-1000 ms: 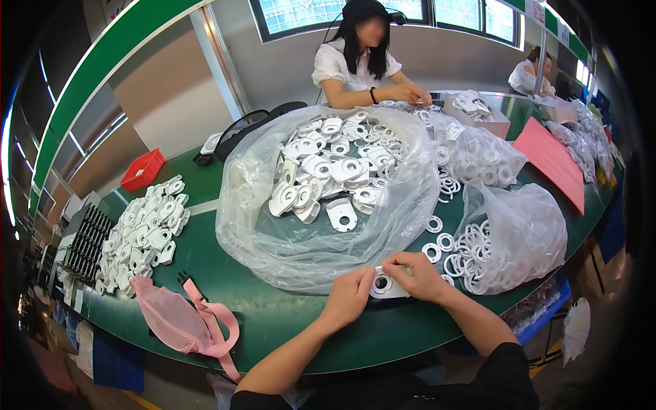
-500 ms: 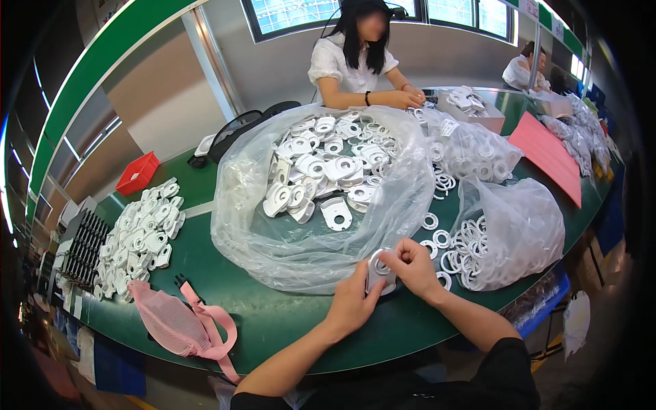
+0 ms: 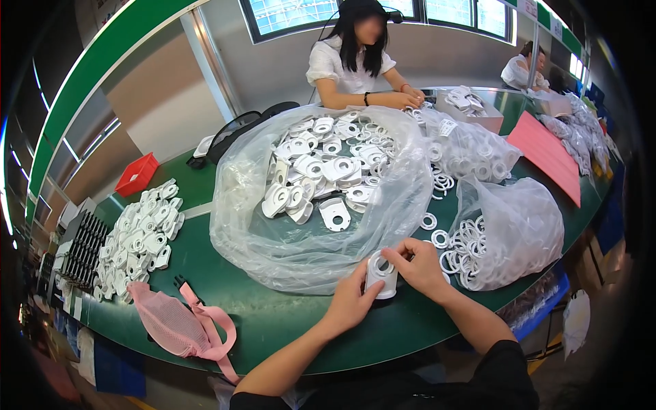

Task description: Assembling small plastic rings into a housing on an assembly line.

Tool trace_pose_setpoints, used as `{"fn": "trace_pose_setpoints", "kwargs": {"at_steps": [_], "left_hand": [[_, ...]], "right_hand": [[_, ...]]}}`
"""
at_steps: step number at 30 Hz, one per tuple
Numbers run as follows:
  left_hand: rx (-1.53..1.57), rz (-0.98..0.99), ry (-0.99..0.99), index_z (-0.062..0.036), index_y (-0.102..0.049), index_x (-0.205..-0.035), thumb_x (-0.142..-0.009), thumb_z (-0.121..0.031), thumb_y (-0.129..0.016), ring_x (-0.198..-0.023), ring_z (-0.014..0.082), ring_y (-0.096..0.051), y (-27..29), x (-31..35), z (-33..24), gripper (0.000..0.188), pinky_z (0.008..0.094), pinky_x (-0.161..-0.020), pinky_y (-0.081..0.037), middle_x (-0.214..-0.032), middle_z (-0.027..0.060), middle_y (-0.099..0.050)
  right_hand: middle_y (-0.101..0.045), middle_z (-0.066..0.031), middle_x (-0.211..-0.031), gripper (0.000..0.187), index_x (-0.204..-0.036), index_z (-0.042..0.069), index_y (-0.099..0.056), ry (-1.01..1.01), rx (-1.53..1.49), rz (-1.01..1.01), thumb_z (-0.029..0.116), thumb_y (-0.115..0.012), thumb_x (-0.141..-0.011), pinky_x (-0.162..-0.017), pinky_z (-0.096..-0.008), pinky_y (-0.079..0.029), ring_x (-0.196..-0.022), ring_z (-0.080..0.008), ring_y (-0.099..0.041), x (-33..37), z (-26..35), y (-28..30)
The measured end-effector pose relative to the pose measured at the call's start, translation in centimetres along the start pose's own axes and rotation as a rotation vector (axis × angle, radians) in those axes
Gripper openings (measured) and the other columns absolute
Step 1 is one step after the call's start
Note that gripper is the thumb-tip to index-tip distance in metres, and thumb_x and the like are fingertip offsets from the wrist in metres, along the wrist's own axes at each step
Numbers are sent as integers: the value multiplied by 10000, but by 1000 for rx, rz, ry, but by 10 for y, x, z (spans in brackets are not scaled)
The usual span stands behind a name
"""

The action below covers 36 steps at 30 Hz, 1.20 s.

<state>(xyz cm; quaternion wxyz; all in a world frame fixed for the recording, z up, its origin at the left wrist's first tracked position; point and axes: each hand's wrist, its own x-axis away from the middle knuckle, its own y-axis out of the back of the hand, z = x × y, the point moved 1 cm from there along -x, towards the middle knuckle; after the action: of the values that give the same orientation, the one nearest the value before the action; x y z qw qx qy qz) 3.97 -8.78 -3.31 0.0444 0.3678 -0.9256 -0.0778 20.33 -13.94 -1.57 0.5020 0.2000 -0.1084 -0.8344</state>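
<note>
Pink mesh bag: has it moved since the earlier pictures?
No: the pink mesh bag keeps its place on the green table, judged against the red tray.

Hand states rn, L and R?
Left hand: closed, holding a white round-holed housing.
Right hand: fingers curled, at the housing's rounded end; grip unclear.

White part, round-holed end outward

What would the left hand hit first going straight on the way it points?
Likely the right hand, just past the white part that the left hand holds; depth is unclear in this single view.
</note>
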Motion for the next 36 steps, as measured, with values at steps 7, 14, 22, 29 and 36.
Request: {"fn": "trace_pose_setpoints", "kwargs": {"at_steps": [7, 14, 22, 29, 36], "left_hand": [[-194, -46, -153, -50, -380, -1324, -835, -131, -582, -836, 294, -633, -1, 2, -1, 536, 347, -744, -473, -996, 208, -614], [127, -6, 38, -48, -403, -1307, -856, -135, -582, -752, 137, -599, 5, -3, 3, 492, 274, -610, -474, -962, 107, -632], [-19, -69, -109, -50, -406, -1311, -837, -127, -597, -750, 185, -622, -3, -1, 3, 516, 297, -626, -480, -977, 130, -633], [-272, -167, -259, -63, -382, -1331, -818, -134, -596, -821, 345, -631, -3, 1, 3, 560, 367, -710, -485, -1002, 219, -615], [101, -9, 69, -40, -401, -1307, -840, -122, -586, -815, 231, -645, 7, -5, 5, 508, 333, -704, -491, -1038, 166, -625]], "right_hand": [[-607, -45, -579, 404, -649, 19, -590, 0, 287, 21, 383, -763, -668, -470, -244, -430, -489, -122, -569, 5, 12, 3], [-635, -40, -692, 213, -823, -24, -659, 1, -66, 207, 152, -731, -727, -589, -215, -444, -622, -62, -545, -4, 0, 11], [-635, -66, -665, 230, -789, -14, -641, -23, -46, 62, 212, -683, -786, -554, -235, -447, -599, -93, -571, -2, -8, -3], [-579, -5, -637, 234, -727, 6, -582, -46, 26, 108, 178, -740, -736, -501, -201, -393, -572, -46, -493, 3, -3, -4], [-624, -25, -727, 207, -909, -36, -643, -86, -202, 281, 129, -680, -789, -562, -195, -453, -636, -61, -543, -8, -7, 10]]}}
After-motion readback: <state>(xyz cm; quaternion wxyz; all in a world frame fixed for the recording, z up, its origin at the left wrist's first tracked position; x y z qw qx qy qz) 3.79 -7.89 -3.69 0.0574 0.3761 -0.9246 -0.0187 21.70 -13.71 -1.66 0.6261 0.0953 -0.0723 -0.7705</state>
